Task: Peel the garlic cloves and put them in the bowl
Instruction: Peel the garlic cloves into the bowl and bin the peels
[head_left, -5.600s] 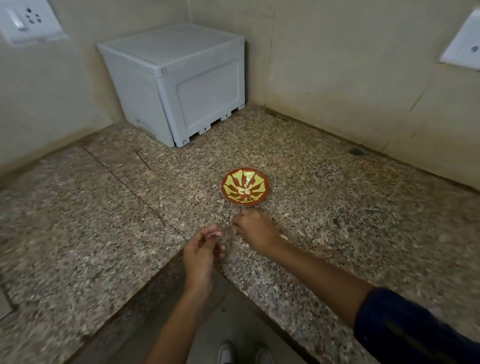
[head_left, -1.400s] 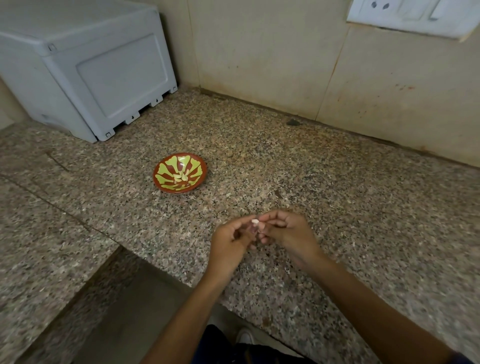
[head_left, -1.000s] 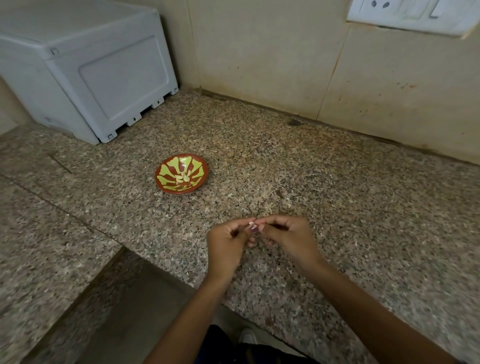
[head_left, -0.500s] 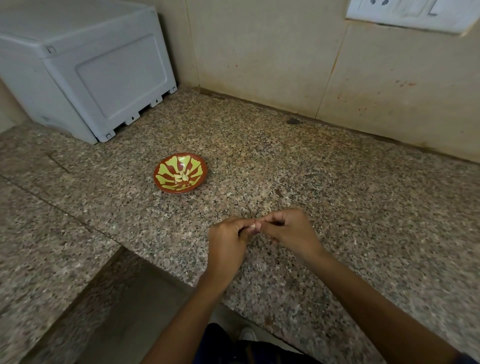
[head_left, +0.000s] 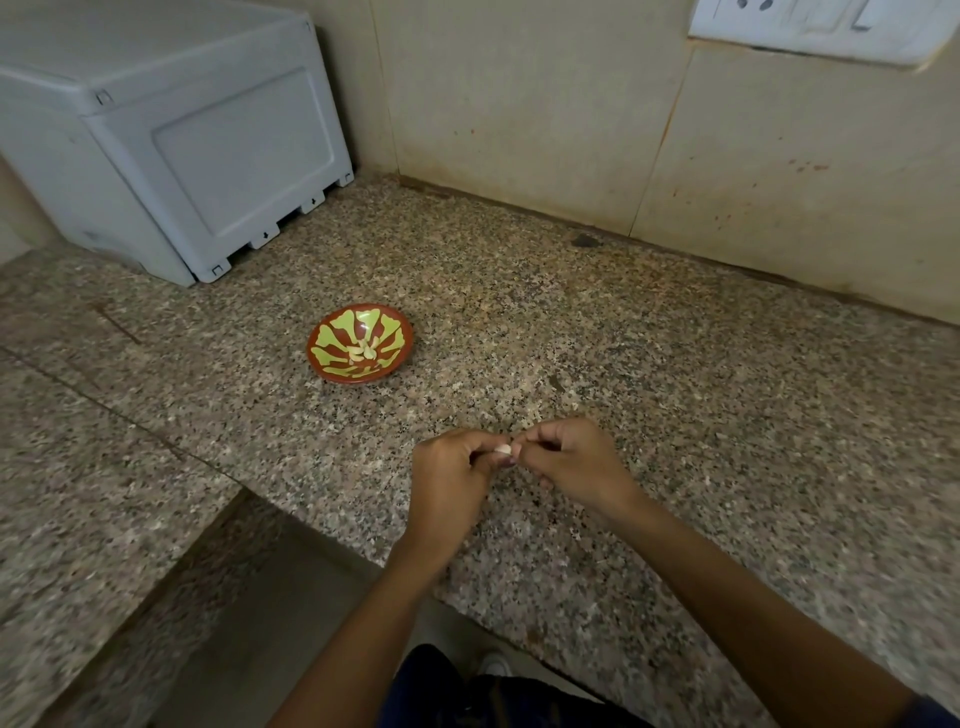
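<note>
Hands (head_left: 511, 462) over speckled granite counter (head_left: 675, 395)

My left hand (head_left: 449, 480) and right hand (head_left: 574, 462) are bare: no rings, no watch, no bands at the wrists. Both forearms are uncovered along the whole length that shows. At the bottom right corner a sliver of my dark blue sleeve (head_left: 935, 714) appears. Below, between my arms, I see dark navy clothing (head_left: 467, 696), and beside it the toe of my white shoe (head_left: 493, 665).
</note>
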